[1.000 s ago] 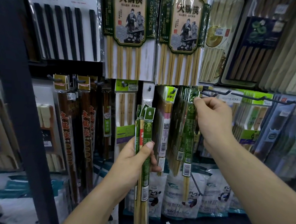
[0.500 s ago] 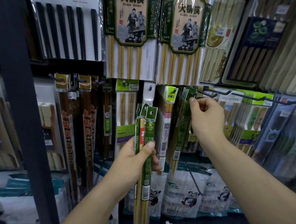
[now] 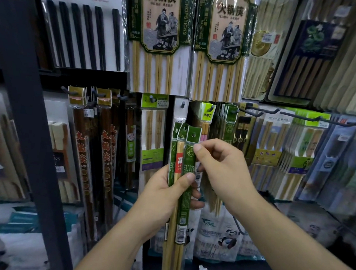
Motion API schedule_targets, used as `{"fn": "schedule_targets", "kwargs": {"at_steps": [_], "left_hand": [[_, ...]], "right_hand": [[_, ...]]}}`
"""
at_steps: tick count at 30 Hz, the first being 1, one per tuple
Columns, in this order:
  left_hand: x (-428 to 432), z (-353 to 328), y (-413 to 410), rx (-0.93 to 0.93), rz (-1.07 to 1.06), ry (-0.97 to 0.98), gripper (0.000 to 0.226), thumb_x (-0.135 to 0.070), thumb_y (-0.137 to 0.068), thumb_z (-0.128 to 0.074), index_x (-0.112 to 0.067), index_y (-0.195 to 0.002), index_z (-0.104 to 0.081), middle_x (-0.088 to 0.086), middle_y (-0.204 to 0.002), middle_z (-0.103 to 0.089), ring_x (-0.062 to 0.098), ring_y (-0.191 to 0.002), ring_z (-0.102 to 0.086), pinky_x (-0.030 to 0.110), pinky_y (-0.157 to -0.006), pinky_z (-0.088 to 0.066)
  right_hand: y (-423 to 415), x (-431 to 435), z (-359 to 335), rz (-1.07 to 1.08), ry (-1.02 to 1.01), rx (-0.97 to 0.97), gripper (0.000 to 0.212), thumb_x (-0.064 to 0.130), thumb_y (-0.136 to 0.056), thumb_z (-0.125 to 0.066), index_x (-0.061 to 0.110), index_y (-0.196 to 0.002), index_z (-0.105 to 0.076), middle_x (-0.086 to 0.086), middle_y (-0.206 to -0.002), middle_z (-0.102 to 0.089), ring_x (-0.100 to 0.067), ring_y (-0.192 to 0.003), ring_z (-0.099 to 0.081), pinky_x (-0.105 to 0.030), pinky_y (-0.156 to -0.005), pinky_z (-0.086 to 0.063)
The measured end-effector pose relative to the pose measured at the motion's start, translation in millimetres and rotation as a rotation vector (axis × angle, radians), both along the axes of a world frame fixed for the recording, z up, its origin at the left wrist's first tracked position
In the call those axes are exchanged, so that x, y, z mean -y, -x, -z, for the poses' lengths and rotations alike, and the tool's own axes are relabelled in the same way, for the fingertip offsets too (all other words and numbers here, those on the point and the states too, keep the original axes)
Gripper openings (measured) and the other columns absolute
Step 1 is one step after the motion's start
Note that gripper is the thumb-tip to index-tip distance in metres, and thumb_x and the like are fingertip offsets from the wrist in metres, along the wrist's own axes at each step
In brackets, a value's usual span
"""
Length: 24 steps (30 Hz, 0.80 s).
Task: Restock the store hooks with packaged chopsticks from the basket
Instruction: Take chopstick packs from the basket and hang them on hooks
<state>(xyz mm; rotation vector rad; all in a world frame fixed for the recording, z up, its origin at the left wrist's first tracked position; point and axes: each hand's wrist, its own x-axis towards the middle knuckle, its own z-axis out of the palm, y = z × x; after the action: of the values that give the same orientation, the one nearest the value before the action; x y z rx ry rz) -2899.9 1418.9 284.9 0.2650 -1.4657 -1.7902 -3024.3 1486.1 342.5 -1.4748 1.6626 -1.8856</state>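
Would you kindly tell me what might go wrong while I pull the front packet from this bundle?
The left hand grips the slim green-labelled chopstick packets only mid-length; as the right hand pinches the front one away, the others may slip out. Its punched green header might tear on the black wire hook.

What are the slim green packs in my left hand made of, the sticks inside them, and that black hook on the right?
Slim green-labelled chopstick packs: thin clear plastic film, glossy, judging by the see-through lower end, with a printed paper or card header. Pale sticks inside: likely bamboo or light wood, matt. Black hook: probably coated metal wire, thin and dark.
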Motion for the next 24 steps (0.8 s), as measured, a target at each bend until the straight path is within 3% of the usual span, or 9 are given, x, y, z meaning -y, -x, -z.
{"fn": "schedule_targets", "kwargs": {"at_steps": [5, 10, 13, 18, 24], "left_hand": [[-2, 1, 1, 0.022, 0.008, -0.008, 0.04, -0.03, -0.086, -0.07, -0.006, -0.118, -0.064, 0.008, -0.085, -0.07, 0.025, -0.076, -0.072, 0.042, -0.068, -0.063], [0, 1, 3, 0.024, -0.028, -0.012, 0.035, -0.033, -0.086, -0.069, -0.008, -0.111, -0.064, 0.007, -0.084, -0.074, 0.025, -0.078, -0.074, 0.038, -0.065, -0.063], [3, 2, 1, 0.064, -0.11, 0.032, 0.031, -0.038, -0.087, -0.067, -0.012, -0.104, -0.069, 0.002, -0.089, -0.078, 0.017, -0.087, -0.076, 0.028, -0.07, -0.061], [7, 4, 1, 0.029, -0.12, -0.057, 0.019, -0.022, -0.099, -0.061, -0.004, -0.101, -0.069, 0.002, -0.077, -0.069, 0.021, -0.076, -0.07, 0.04, -0.069, -0.063], [5, 0, -2, 0.064, -0.116, 0.044, 0.021, -0.023, -0.104, -0.055, -0.01, -0.114, -0.069, 0.005, -0.078, -0.071, 0.02, -0.068, -0.067, 0.037, -0.067, -0.063]], "right_hand": [[2, 1, 2, -0.004, 0.023, 0.116, 0.02, 0.021, -0.098, -0.065, 0.026, -0.079, -0.068, 0.007, -0.062, -0.059, -0.005, -0.058, -0.055, -0.014, -0.051, -0.044], [4, 3, 2, 0.044, 0.038, 0.146, 0.025, 0.022, -0.099, -0.064, 0.032, -0.077, -0.069, 0.007, -0.062, -0.056, -0.005, -0.059, -0.054, -0.015, -0.052, -0.043], [12, 1, -11, 0.098, 0.067, 0.171, 0.031, 0.026, -0.101, -0.059, 0.035, -0.074, -0.072, 0.009, -0.063, -0.059, -0.004, -0.058, -0.053, -0.015, -0.05, -0.042], [37, 2, -35, 0.241, 0.15, 0.224, 0.027, 0.027, -0.102, -0.059, 0.025, -0.077, -0.069, 0.003, -0.062, -0.05, -0.009, -0.057, -0.044, -0.022, -0.049, -0.038], [52, 10, -44, 0.32, 0.143, 0.169, 0.03, 0.028, -0.102, -0.058, 0.016, -0.075, -0.061, -0.002, -0.063, -0.039, -0.011, -0.054, -0.035, -0.021, -0.051, -0.035]]}}
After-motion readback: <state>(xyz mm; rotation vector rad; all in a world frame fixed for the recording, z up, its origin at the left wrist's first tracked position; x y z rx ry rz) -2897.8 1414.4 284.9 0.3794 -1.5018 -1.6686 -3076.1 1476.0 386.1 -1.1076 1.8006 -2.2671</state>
